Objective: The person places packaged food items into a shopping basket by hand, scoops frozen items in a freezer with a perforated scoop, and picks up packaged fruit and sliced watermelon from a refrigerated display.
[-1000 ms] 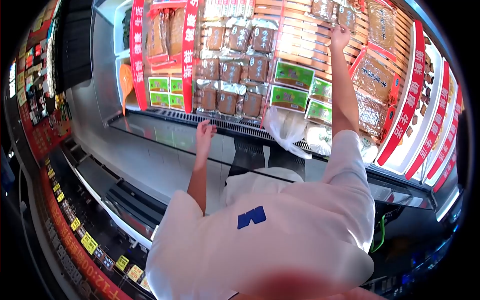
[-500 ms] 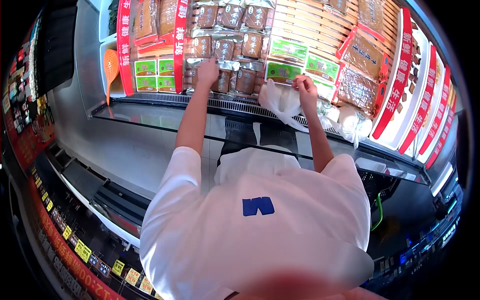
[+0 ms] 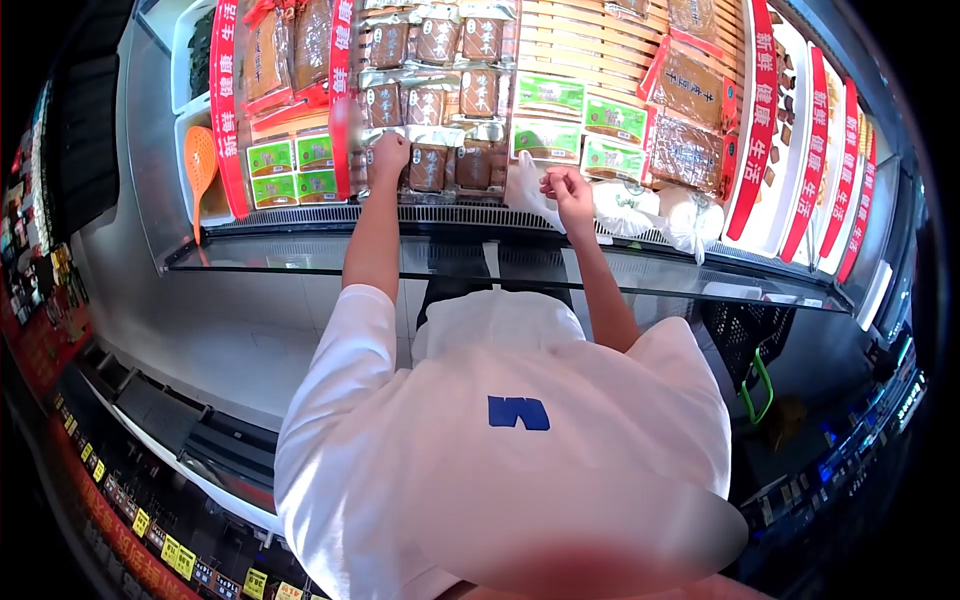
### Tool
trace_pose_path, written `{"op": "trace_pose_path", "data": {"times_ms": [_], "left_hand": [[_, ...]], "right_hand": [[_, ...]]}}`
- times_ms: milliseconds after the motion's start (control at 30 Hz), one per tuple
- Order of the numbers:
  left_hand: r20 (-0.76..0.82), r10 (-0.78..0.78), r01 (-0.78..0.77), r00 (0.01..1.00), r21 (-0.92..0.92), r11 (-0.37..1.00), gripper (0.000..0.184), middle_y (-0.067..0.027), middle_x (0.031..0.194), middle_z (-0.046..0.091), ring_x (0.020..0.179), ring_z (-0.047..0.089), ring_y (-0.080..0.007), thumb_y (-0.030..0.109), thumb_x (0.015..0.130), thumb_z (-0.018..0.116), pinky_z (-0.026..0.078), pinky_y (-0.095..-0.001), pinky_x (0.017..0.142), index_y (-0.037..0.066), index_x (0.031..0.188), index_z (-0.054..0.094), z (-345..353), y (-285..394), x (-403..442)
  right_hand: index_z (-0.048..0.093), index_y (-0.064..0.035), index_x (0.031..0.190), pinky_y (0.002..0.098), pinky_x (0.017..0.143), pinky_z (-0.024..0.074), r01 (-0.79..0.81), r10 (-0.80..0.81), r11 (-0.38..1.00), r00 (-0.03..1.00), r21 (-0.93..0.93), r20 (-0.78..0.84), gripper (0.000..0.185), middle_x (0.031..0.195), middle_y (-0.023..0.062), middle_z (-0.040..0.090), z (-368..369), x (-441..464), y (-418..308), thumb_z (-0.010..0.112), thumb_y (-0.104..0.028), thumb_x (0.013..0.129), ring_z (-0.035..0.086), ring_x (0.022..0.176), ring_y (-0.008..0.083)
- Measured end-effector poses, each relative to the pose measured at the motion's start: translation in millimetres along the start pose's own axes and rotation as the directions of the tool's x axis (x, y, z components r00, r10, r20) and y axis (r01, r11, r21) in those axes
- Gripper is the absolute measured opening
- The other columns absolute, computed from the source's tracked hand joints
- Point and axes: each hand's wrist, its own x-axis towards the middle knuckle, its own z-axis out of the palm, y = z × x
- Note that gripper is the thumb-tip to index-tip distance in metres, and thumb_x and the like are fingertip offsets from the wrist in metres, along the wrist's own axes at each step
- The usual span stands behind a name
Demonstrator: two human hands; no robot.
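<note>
My left hand [image 3: 388, 160] is closed, its fingers curled at the top of a brown vacuum pack [image 3: 368, 166] in the front row. That pack is partly covered by the hand. Beside it lie more brown vacuum packs [image 3: 428, 166] in clear film, in several rows. My right hand [image 3: 569, 196] hovers at the front edge of the display with thumb and fingertips pinched together. Whatever is between those fingertips is too small to make out. Just left of them hangs a thin white plastic bag [image 3: 532, 192]. Green-labelled packs [image 3: 546, 140] lie behind the right hand.
White bagged bundles [image 3: 690, 225] sit to the right on the display edge. A glass panel [image 3: 500, 262] runs along the front. At left, an orange slotted spoon [image 3: 200, 160] leans in a white tub. Large brown packs [image 3: 688, 150] lie on slatted wood at right.
The view has shifted, with the display slightly left. My left hand has moved a little left and its fingers are now curled in. My right hand has moved left, closer to the plastic bag.
</note>
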Motion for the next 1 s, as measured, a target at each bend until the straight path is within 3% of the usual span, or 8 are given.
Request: {"op": "trace_pose_path", "data": {"times_ms": [67, 167, 333, 400, 567, 733, 900, 1000], "left_hand": [[-0.07, 0.113, -0.118, 0.991, -0.068, 0.991, 0.024, -0.013, 0.071, 0.06, 0.068, 0.058, -0.0276, 0.026, 0.07, 0.06, 0.045, -0.0366, 0.063, 0.003, 0.074, 0.06, -2.4, -1.4, -10.5], [0.008, 0.109, -0.096, 0.994, -0.415, 0.905, 0.015, -0.0117, 0.066, 0.055, 0.068, 0.057, -0.0213, 0.016, 0.077, 0.055, 0.043, -0.0329, 0.06, 0.002, 0.078, 0.051, -3.8, -14.2, -15.7], [0.088, 0.057, 0.009, 0.994, -0.612, 0.791, 0.011, -0.0065, 0.068, 0.054, 0.064, 0.054, -0.0102, 0.011, 0.082, 0.052, 0.043, -0.0252, 0.053, 0.003, 0.079, 0.046, -55.2, 12.2, -53.0], [0.071, 0.075, 0.012, 0.995, -0.802, 0.598, 0.007, -0.0024, 0.071, 0.052, 0.064, 0.053, -0.0084, 0.01, 0.085, 0.049, 0.045, -0.0221, 0.053, 0.004, 0.085, 0.045, -79.9, 31.6, -63.1], [0.062, 0.112, -0.011, 0.992, -0.831, 0.557, 0.008, 0.0007, 0.073, 0.05, 0.067, 0.052, -0.0076, 0.015, 0.087, 0.048, 0.049, -0.0249, 0.06, 0.007, 0.087, 0.047, -131.5, 95.0, -71.8], [0.137, 0.216, 0.017, 0.967, -0.878, 0.478, 0.008, -0.0002, 0.075, 0.052, 0.068, 0.053, -0.0088, 0.015, 0.086, 0.049, 0.049, -0.0251, 0.06, 0.008, 0.09, 0.048, -133.8, 160.5, -65.9], [0.225, 0.213, 0.104, 0.951, -0.88, 0.464, 0.011, -0.0019, 0.078, 0.054, 0.07, 0.054, -0.0103, 0.016, 0.085, 0.051, 0.05, -0.0256, 0.061, 0.007, 0.092, 0.049, -107.8, 231.2, -58.2], [0.24, 0.261, 0.099, 0.935, -0.884, 0.457, 0.021, -0.0044, 0.09, 0.055, 0.083, 0.054, -0.0121, 0.019, 0.084, 0.053, 0.049, -0.0261, 0.067, 0.006, 0.1, 0.05, -89.1, 273.3, -58.3]], "right_hand": [[0.054, -0.0011, 0.092, 0.0227, 0.062, 0.0432, -0.003, 0.002, 1.0, 1.0, 0.029, 0.031, 0.014, 0.077, 0.0047, 0.057, 12.1, -5.1, -0.7, 0.047, -0.011, 0.087, 0.054, 0.065, 0.0104], [0.053, -0.0005, 0.092, 0.0225, 0.059, 0.0432, 0.002, -0.009, 0.997, 0.995, 0.072, 0.099, 0.012, 0.075, 0.0043, 0.056, 27.3, -4.5, 2.6, 0.047, -0.009, 0.086, 0.052, 0.063, 0.0096], [0.052, 0.0005, 0.093, 0.0225, 0.049, 0.0424, 0.024, -0.039, 0.997, 0.977, 0.07, 0.211, 0.013, 0.074, 0.0041, 0.053, 46.3, 11.4, 8.8, 0.051, -0.008, 0.084, 0.05, 0.06, 0.0089], [0.05, -0.0002, 0.099, 0.0224, 0.045, 0.0413, 0.188, -0.138, 0.957, 0.965, -0.223, 0.221, 0.021, 0.081, 0.0056, 0.052, 48.8, 17.3, 10.4, 0.054, -0.012, 0.083, 0.049, 0.059, 0.0095], [0.042, 0.0, 0.113, 0.0216, 0.046, 0.0418, 0.005, -0.008, 1.0, 0.935, 0.011, 0.355, 0.049, 0.091, 0.007, 0.049, 49.8, 21.9, -24.3, 0.064, -0.025, 0.077, 0.05, 0.072, 0.0104], [0.05, -0.0013, 0.102, 0.0227, 0.063, 0.0445, -0.139, 0.024, 0.962, 0.9, 0.233, 0.436, 0.029, 0.089, 0.0034, 0.055, 25.9, 34.2, -42.6, 0.062, -0.012, 0.077, 0.055, 0.075, 0.0114], [0.051, -0.0024, 0.099, 0.0226, 0.063, 0.0478, -0.152, 0.033, 0.883, 0.964, 0.443, 0.266, 0.023, 0.086, 0.0021, 0.057, -16.0, 46.9, -52.7, 0.06, -0.008, 0.078, 0.056, 0.077, 0.0094], [0.052, -0.0035, 0.099, 0.0219, 0.063, 0.0483, -0.053, -0.014, 0.908, 0.988, 0.415, 0.156, 0.023, 0.086, 0.0011, 0.058, -40.0, 61.4, -61.6, 0.06, -0.006, 0.078, 0.055, 0.077, 0.0079]]}}
